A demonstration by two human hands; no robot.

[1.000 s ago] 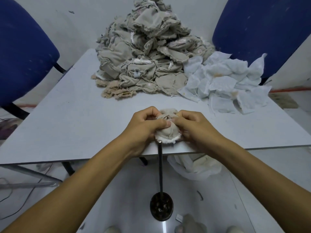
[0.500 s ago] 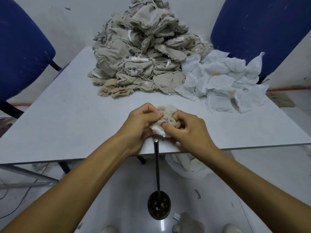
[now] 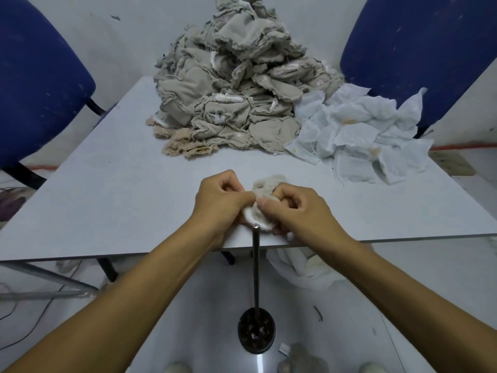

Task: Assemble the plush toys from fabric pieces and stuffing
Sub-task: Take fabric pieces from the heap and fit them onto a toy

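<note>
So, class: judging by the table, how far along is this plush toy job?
Done: nothing clearly finished is in view. In hand: the left hand and right hand pinch one small beige piece over an upright metal rod. Left: a tall beige fabric pile and white pieces.

A pale grey desk [image 3: 113,200] stands against a scuffed white wall [image 3: 134,36]. A blue chair [image 3: 35,84] sits left of the desk, another blue chair [image 3: 419,44] right of it. Beneath the desk lies glossy pale floor [image 3: 204,305].
</note>
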